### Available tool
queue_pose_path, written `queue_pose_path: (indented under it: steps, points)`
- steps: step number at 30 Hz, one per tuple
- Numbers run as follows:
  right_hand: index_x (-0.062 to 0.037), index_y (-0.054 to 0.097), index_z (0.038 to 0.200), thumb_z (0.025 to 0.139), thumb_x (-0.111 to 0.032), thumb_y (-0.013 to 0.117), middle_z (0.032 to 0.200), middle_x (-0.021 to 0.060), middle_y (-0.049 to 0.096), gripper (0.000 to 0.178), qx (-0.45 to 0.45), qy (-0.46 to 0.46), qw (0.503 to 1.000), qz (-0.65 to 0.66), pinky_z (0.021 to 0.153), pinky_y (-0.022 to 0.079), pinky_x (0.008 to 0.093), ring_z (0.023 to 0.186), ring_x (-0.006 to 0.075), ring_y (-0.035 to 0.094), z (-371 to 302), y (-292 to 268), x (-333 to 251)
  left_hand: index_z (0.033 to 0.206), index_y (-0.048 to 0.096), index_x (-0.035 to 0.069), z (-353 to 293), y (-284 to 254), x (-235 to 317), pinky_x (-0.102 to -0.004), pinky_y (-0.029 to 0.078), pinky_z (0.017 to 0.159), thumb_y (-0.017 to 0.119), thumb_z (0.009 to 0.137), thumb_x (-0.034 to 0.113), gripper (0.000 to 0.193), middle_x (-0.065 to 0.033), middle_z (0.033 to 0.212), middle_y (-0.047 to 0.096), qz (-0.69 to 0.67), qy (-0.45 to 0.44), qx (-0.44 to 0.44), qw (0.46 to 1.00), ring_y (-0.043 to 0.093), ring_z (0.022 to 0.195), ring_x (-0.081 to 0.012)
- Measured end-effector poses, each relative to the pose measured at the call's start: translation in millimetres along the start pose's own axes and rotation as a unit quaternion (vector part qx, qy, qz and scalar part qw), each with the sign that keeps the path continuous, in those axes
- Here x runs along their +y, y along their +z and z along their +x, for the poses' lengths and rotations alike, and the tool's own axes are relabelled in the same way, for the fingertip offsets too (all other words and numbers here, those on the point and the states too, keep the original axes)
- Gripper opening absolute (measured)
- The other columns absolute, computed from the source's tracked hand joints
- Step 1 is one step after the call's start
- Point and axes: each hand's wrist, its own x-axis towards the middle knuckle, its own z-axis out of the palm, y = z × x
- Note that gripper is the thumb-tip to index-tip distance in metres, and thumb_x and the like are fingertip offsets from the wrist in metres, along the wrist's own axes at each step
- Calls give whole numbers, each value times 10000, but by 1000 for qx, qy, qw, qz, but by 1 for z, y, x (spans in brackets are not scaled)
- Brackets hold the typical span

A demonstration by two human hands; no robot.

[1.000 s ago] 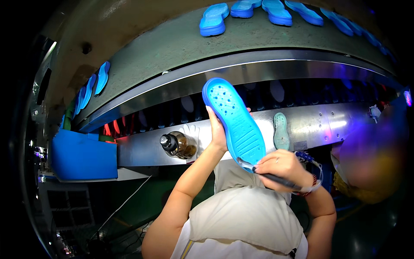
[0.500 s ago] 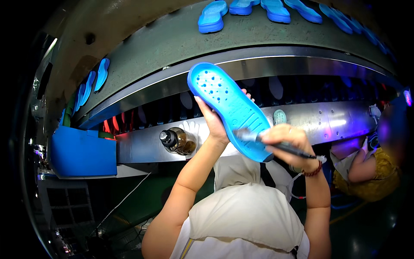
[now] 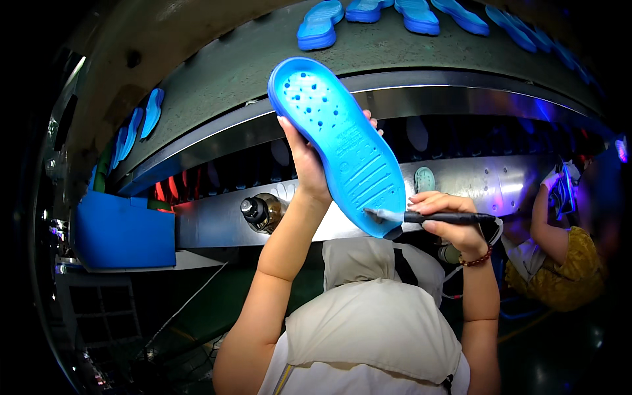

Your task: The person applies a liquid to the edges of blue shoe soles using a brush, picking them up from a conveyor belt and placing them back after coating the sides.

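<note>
A blue shoe sole (image 3: 345,148) is held up tilted in front of me, its perforated round end pointing up and left. My left hand (image 3: 307,161) grips it around the middle, thumb along the left edge and fingertips showing past the right edge. In my right hand (image 3: 454,220) is a brush (image 3: 444,217) with a black handle, pinched between thumb and fingers. A cord or tube runs from the handle's rear end. The brush's pale bristles touch the sole's inner face near its lower end.
Beyond, several blue soles (image 3: 416,16) lie on a dark green belt (image 3: 388,52) behind a metal rail (image 3: 434,97). A dark-capped bottle (image 3: 262,212) and a small pale sole-shaped piece (image 3: 424,180) are on the metal ledge (image 3: 474,191). Left is a blue box (image 3: 128,230); a co-worker (image 3: 559,263) sits right.
The sole has moved up and slightly left with my left hand. The brush has shifted down toward the sole's lower end. The co-worker's arm has risen.
</note>
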Motion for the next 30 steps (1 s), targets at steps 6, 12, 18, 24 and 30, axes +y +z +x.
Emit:
queue_pose_path:
  steps: [6,12,18,24,30]
  points:
    - [45,611,918,756,27,608,978,180,618,164,140,55,970,191,825,474,308,926,236,604,7,37,-5,1327,253,-12,-43,30,-36,-501,413,915,323,846,572,760,-243,1247,425,-95,30,15,995,496,1076,-396]
    - [52,618,931,739,34,615,932,163,640,193,32,-49,995,-77,768,491,276,870,200,624,4,39,-9,1276,356,-3,-34,-7,-28,-405,446,893,406,886,329,515,-177,1164,528,-113,-14,-7,993,561,1019,-274]
    - [35,635,903,703,37,632,933,176,640,200,-54,-77,992,-85,767,494,290,862,223,633,18,31,-14,1209,443,5,-23,-8,-25,-426,452,878,425,858,380,514,-197,1139,541,-72,-23,59,995,567,992,-310]
    - [10,648,865,672,12,668,864,142,658,194,-99,-90,970,-201,755,501,298,833,228,643,37,15,-28,1228,430,13,-15,-12,-17,-457,451,874,425,849,368,519,-207,1158,526,-16,-22,23,999,563,995,-334]
    - [-23,643,861,676,-13,677,865,118,655,189,-132,-94,966,-201,725,504,297,806,236,644,32,33,-31,1201,464,-17,-5,-13,-5,-437,454,877,417,879,325,472,-199,1127,551,-123,-134,38,983,578,983,-307]
